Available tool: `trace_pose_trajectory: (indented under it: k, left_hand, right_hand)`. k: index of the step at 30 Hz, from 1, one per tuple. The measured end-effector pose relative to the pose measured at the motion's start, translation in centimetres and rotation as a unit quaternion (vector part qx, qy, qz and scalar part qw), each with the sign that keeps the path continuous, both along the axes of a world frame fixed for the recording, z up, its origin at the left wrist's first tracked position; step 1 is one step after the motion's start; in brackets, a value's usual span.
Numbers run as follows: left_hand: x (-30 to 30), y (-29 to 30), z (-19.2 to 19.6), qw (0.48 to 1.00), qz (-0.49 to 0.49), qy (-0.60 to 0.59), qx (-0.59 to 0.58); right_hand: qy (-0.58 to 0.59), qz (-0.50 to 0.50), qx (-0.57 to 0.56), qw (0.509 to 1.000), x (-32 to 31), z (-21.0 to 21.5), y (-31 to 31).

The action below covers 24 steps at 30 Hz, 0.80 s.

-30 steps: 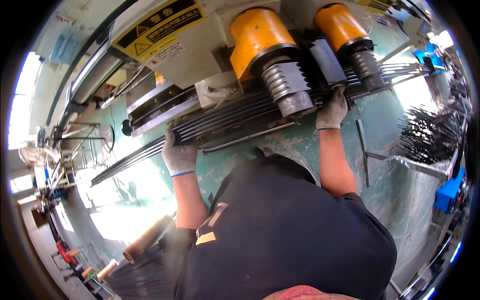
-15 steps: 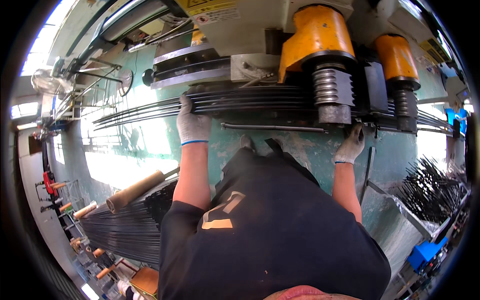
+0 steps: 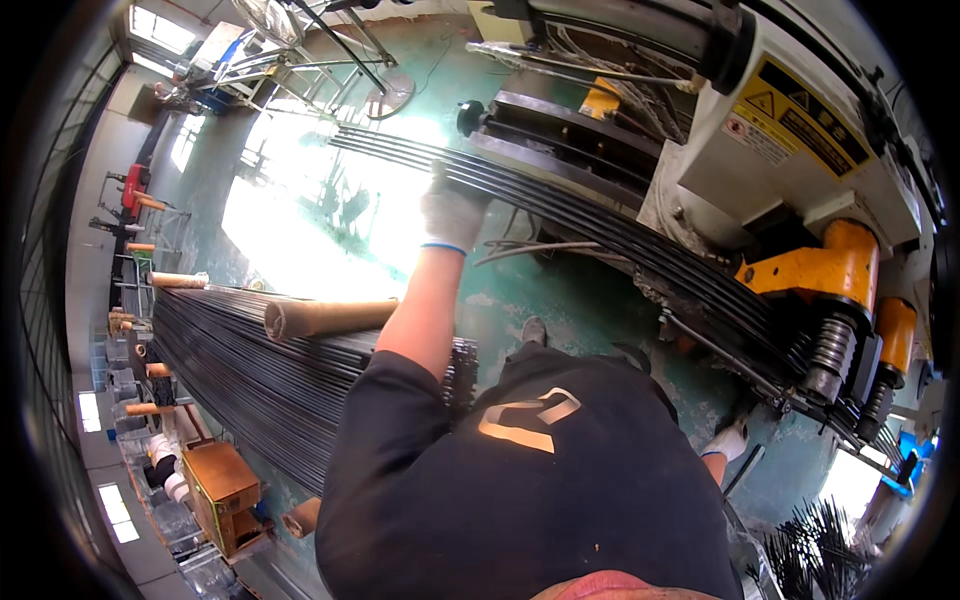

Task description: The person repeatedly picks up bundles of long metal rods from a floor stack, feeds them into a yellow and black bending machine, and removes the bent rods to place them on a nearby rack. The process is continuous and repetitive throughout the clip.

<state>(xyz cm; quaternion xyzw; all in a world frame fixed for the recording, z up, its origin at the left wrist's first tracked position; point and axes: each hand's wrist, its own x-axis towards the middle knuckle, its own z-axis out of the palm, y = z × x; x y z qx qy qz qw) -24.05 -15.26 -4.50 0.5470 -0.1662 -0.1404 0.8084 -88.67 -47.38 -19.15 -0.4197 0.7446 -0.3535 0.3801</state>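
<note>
Black, Orange and Tan

My left hand (image 3: 450,205) wears a pale grey-white fabric glove (image 3: 446,226) edged in blue. The long, slim rods (image 3: 590,216) are black; the cylindrical machine housing (image 3: 851,258) is scuffed orange. My black short-sleeved shirt (image 3: 580,500) bears an angular tan motif (image 3: 518,434).

The long rods (image 3: 600,228) look like smooth black metal, faintly glossy; the left hand (image 3: 452,212) wears matt knitted cloth; 2 orange housings (image 3: 846,262) look like painted metal, the ridged cylinder (image 3: 832,350) bare and shiny; the floor (image 3: 590,300) is scuffed, worn paint; the shirt (image 3: 610,490), matt cloth; the roll (image 3: 335,317), matt brown paper.
</note>
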Motion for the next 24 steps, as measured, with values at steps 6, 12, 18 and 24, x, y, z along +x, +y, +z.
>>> trace_pose_trajectory:
  k: [6,12,18,24]
  left_hand:
    - [16.0,10.4,5.0,0.926,0.126,0.274,-0.227]
    - [24.2,15.9,4.4,0.941,0.210,0.257,-0.070]
    - [25.1,15.8,5.3,0.975,0.059,0.212,0.029]
    - [24.2,18.6,4.3,0.974,-0.043,0.194,0.107]
  right_hand:
    - [-0.043,-0.050,0.117,0.991,2.4,-2.0,8.6]
    - [-0.052,-0.032,0.151,0.987,0.7,-2.8,12.1]
    - [-0.061,-0.074,0.125,0.987,0.6,-1.1,13.2]
    - [-0.062,-0.059,0.119,0.989,1.8,0.1,12.2]
